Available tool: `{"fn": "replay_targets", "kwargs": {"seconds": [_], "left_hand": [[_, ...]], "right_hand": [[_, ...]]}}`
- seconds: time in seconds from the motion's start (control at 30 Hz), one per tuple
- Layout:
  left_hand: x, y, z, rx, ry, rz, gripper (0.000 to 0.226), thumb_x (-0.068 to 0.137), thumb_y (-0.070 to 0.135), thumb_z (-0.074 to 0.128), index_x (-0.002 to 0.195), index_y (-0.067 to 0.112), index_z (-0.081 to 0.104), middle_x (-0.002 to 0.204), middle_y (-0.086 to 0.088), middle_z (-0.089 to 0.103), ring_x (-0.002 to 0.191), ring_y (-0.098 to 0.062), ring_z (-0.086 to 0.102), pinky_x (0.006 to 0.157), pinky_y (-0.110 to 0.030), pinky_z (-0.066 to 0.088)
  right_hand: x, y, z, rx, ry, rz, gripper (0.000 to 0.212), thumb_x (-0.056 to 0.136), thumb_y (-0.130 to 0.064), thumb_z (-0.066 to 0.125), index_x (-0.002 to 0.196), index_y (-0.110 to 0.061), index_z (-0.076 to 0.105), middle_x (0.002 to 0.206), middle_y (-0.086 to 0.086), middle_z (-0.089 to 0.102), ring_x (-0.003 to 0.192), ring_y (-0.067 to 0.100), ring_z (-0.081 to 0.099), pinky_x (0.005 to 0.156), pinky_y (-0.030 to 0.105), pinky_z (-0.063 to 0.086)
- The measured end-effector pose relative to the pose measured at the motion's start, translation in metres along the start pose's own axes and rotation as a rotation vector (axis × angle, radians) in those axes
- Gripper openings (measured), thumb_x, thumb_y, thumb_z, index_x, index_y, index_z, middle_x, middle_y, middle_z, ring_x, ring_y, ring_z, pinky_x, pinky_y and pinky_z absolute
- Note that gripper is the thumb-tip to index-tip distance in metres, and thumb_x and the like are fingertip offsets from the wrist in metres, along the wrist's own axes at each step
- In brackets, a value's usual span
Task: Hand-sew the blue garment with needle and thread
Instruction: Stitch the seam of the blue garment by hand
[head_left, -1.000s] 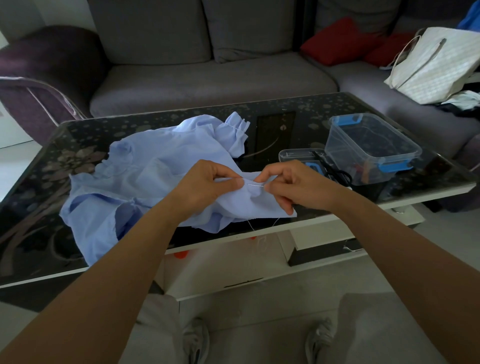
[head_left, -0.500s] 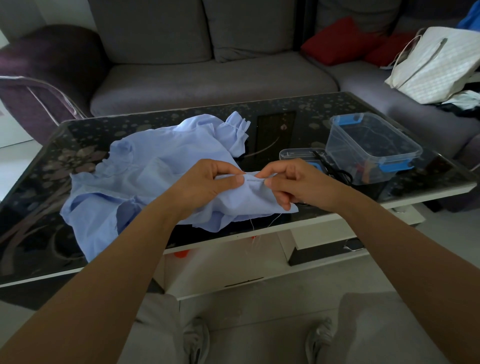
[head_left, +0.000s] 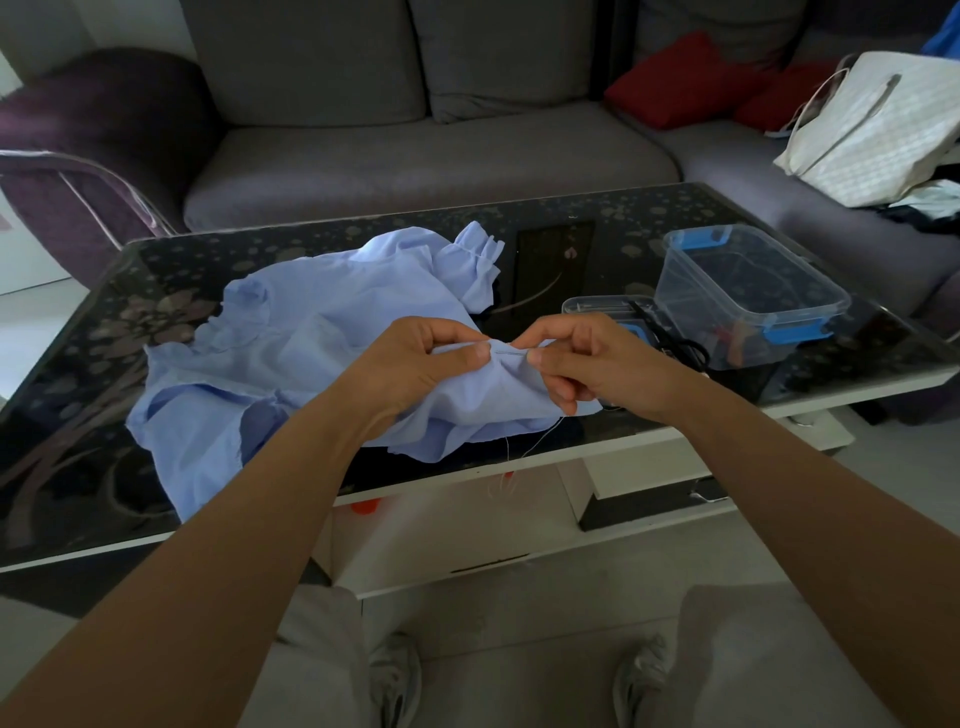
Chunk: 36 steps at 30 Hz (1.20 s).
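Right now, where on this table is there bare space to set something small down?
Bare glass lies between the blue garment and the clear container, along the table's far edge, and at its left end. The right near side is crowded: container, lid, black scissors, and the left hand and right hand pinching fabric.

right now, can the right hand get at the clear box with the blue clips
Probably yes, once it lets go: the right hand pinches the blue garment beside the left hand. The clear box stands just beyond it on the table, with nothing tall between.
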<state>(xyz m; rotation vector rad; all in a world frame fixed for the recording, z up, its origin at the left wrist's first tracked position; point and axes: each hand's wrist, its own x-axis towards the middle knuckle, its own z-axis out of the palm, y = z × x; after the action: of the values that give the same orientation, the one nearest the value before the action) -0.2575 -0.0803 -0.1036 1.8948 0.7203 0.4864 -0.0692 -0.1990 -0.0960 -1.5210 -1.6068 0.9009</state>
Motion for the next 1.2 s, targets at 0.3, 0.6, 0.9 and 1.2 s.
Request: {"fn": "replay_targets", "kwargs": {"seconds": [0.3, 0.6, 0.9, 1.2], "left_hand": [[-0.002, 0.002, 0.006, -0.036, -0.034, -0.031, 0.011, 0.093, 0.025, 0.062, 0.092, 0.024, 0.073, 0.101, -0.007, 0.072, 0.099, -0.023, 0.065, 0.09, -0.032, 0.053], [-0.005, 0.006, 0.006, -0.002, -0.061, -0.022, 0.015, 0.094, 0.028, 0.059, 0.085, 0.026, 0.071, 0.097, -0.009, 0.071, 0.092, -0.022, 0.064, 0.086, -0.033, 0.053], [-0.005, 0.01, 0.008, -0.093, 0.008, -0.033, 0.02, 0.097, 0.022, 0.056, 0.081, 0.02, 0.069, 0.091, -0.012, 0.069, 0.09, -0.027, 0.063, 0.087, -0.037, 0.053], [-0.007, 0.012, 0.01, -0.086, -0.016, -0.034, 0.019, 0.095, 0.022, 0.058, 0.08, 0.023, 0.07, 0.094, -0.011, 0.072, 0.092, -0.022, 0.065, 0.087, -0.033, 0.054]], "right_hand": [[0.001, -0.002, 0.006, 0.065, -0.011, -0.006, 0.011, 0.1, -0.013, 0.049, 0.096, -0.015, 0.059, 0.055, 0.006, 0.055, 0.05, 0.014, 0.049, 0.052, 0.02, 0.039], [0.005, -0.002, 0.009, 0.085, 0.009, -0.025, 0.008, 0.099, -0.018, 0.052, 0.094, -0.014, 0.056, 0.053, 0.002, 0.061, 0.046, 0.013, 0.048, 0.051, 0.018, 0.042], [0.004, -0.004, 0.007, 0.183, 0.009, -0.024, 0.02, 0.102, -0.002, 0.037, 0.118, -0.008, 0.047, 0.069, 0.006, 0.062, 0.056, 0.006, 0.053, 0.053, 0.022, 0.041], [0.009, -0.004, 0.01, 0.115, -0.005, -0.061, 0.018, 0.102, -0.005, 0.039, 0.12, -0.008, 0.042, 0.069, 0.002, 0.061, 0.058, 0.007, 0.053, 0.057, 0.021, 0.043]]}}
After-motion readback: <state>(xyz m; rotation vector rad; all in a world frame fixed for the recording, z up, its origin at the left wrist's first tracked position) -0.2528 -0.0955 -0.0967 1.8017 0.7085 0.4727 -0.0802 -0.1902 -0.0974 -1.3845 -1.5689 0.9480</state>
